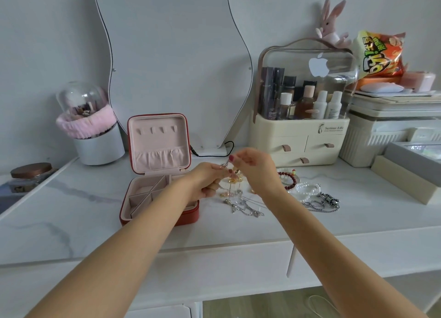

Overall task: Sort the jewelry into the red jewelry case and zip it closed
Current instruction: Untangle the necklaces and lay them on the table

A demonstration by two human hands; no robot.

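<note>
The red case [158, 174] lay open near the table's [71, 222] front edge, lid upright; both hands met just right of it, the left hand [205, 181] and right hand [253, 167] pinching a gold chain [232, 179] above the loose jewelry [245, 206]; bare marble lay open in front.

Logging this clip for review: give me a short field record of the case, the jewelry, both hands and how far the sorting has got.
case: red jewelry case with pink lining, lid open and upright, on the white marble-look tabletop
case contents: visible compartments look empty
hands: left hand and right hand both pinch a thin chain with gold charms, raised right of the case
loose jewelry: silver chains, dark red bead bracelet, white pearl strand, chunky silver chain
progress: sorting barely begun, case unzipped
</note>
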